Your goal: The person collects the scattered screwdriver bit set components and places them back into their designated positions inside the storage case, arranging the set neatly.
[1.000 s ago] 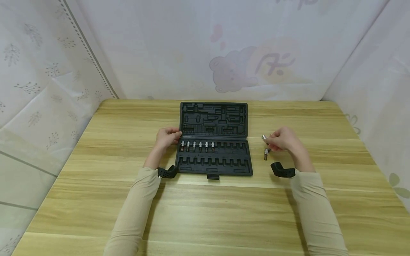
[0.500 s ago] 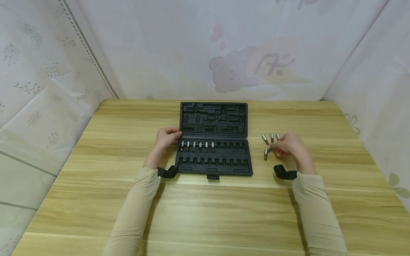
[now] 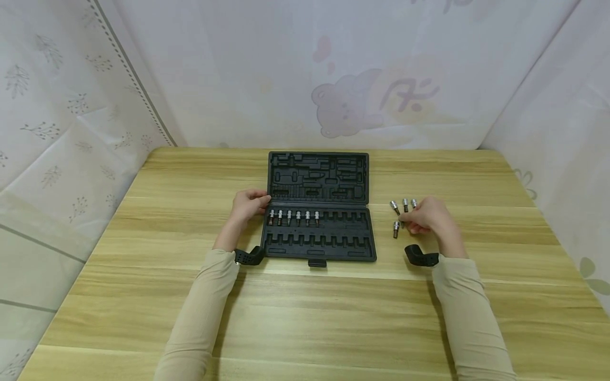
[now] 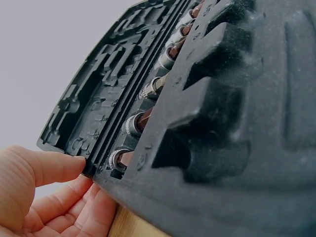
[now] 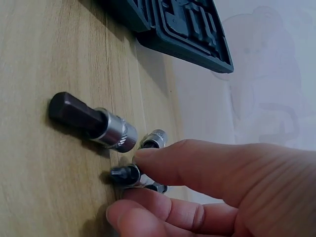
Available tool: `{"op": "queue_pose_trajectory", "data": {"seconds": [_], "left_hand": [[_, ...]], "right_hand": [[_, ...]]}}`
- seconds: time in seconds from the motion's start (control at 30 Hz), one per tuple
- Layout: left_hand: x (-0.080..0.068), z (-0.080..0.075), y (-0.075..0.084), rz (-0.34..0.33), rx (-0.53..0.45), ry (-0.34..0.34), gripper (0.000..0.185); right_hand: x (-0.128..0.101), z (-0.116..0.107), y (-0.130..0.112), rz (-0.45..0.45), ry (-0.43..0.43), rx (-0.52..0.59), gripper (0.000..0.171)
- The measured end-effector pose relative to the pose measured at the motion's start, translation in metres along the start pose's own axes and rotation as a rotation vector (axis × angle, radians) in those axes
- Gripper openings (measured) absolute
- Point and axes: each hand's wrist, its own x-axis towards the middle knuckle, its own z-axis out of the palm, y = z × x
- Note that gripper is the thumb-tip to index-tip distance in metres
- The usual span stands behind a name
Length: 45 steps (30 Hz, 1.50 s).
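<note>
In the head view, my left hand (image 3: 249, 205) holds the left edge of an open black plastic case (image 3: 345, 225) by the hinge. The left wrist view shows its thumb on the lid corner, fingers beneath. Several bit sockets (image 4: 133, 123) sit in a row in the case's upper left slots. Right of the case, my right hand (image 3: 430, 216) pinches a small bit socket (image 5: 129, 175) between thumb and fingers, low over the table. Just in front lies a bit socket with a thick dark hex tip (image 5: 74, 112). Behind the fingers lie more bit sockets (image 3: 394, 206), partly hidden in the right wrist view.
The case lid (image 3: 318, 177) leans open at the back, with moulded recesses. A latch (image 3: 316, 263) sticks out at the case's front. The wooden table (image 3: 305, 317) extends on all sides, with patterned fabric (image 3: 267, 79) hanging behind it.
My right hand has shifted slightly right and nearer, uncovering two bit sockets at the back, and its fingers have come onto the small bit socket. The left hand and case stay put.
</note>
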Motion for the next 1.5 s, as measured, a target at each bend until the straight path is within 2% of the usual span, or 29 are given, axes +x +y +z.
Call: {"op": "queue_pose_trajectory", "data": {"seconds": [0.33,0.6,0.8,1.5], "left_hand": [[0.0,0.0,0.0,-0.006,-0.006,0.002,0.034],[0.001,0.001,0.0,-0.01,-0.002,0.001,0.034],[0.002,0.001,0.0,-0.011,-0.006,0.002,0.034],[0.003,0.0,-0.003,0.016,-0.001,0.004,0.033]], "right_hand": [[-0.001,0.0,0.002,-0.006,0.016,-0.023,0.021],[-0.003,-0.005,0.003,-0.033,0.033,-0.092,0.026],[-0.005,-0.009,-0.001,-0.041,0.017,-0.026,0.024],[-0.019,0.002,-0.022,-0.188,-0.034,0.119,0.028]]}}
